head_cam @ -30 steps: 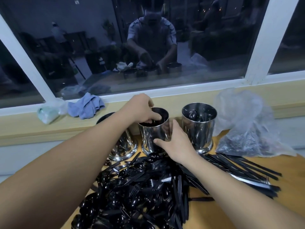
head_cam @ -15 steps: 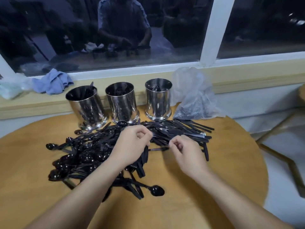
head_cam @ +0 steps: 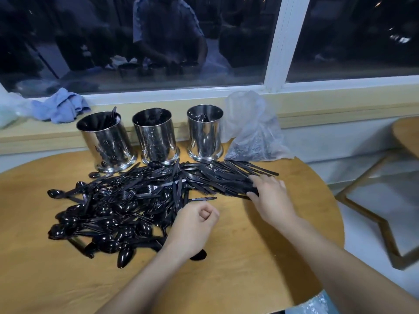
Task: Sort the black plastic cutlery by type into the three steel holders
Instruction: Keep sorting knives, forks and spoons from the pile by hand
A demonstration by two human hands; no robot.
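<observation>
Right hand (head_cam: 271, 196) grips a bunch of knives (head_cam: 229, 180) at the cutlery pile (head_cam: 127, 200) edge (left hand (head_cam: 195, 220) is fisted, seemingly empty), steel holders (head_cam: 156, 137) standing just behind.

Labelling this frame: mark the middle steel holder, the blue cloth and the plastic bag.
middle steel holder (head_cam: 156, 141), head view, front wall.
blue cloth (head_cam: 60, 107), head view, crumpled centre.
plastic bag (head_cam: 251, 128), head view, middle.

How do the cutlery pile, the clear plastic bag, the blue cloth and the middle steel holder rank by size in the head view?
1. cutlery pile
2. clear plastic bag
3. middle steel holder and blue cloth: look alike, unranked.
</observation>
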